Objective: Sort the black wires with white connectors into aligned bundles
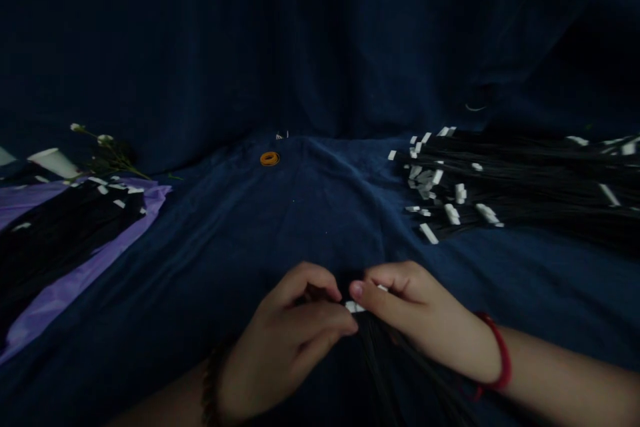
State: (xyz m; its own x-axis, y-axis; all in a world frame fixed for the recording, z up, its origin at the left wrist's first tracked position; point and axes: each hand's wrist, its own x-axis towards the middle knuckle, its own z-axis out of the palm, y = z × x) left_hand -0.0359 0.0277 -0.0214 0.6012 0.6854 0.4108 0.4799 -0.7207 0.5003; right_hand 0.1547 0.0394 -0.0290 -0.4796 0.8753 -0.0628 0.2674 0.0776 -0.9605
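Observation:
Thin black cords [373, 353] with white end pieces [355, 307] hang down between my hands at the front of the blue cloth. My right hand [415, 300] is closed around the cords near their white ends, thumb pressed over them. From the other side, my left hand [295, 327] reaches in, its thumb and forefinger closed around the white end pieces. Part of what the fingers hold is hidden. Both hands are low in the head view, close together.
At right lies a large pile of black cords [540, 187] with white ends. More black cords [55, 227] rest on purple wrapping [80, 280] at left, near a white cup-like object [54, 162] and white flowers [105, 140]. Orange rubber bands [269, 159] lie on the blue cloth [320, 213].

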